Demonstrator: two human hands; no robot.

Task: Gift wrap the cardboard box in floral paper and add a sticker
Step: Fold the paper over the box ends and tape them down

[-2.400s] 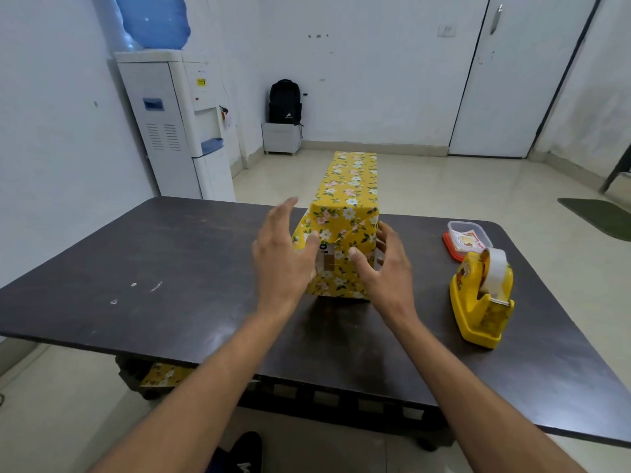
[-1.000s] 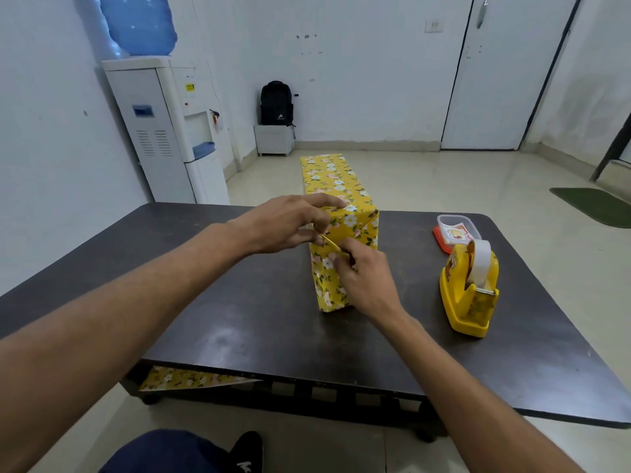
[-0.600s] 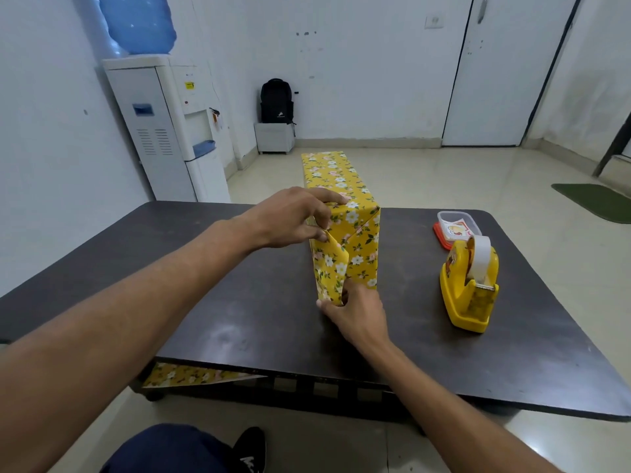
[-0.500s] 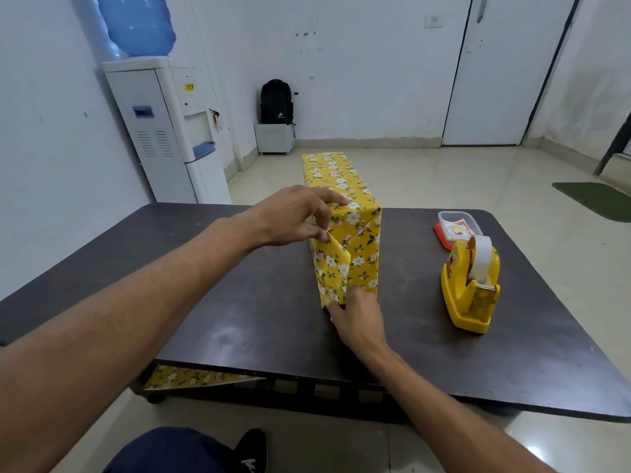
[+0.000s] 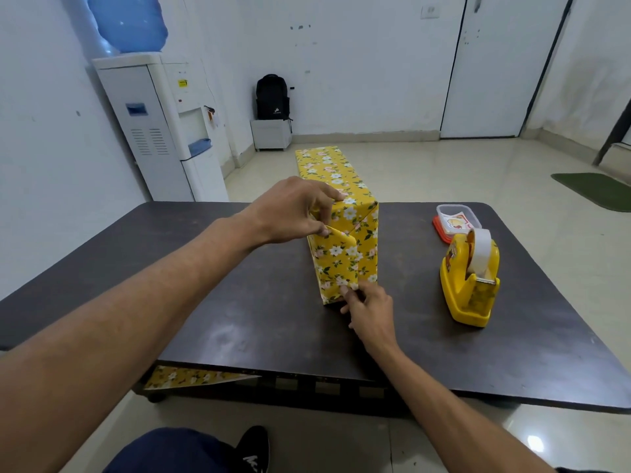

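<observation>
Holding box (image 5: 362, 233) top, left hand (image 5: 290, 213), right hand (image 5: 372, 312) pinching lower flap (image 5: 336, 259)

box (image 5: 327, 169) far face hidden, water jug (image 5: 126, 22) cropped

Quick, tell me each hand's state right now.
Left hand: grips the wrapped box at its top corner.
Right hand: pinches the paper flap at its bottom.
</observation>
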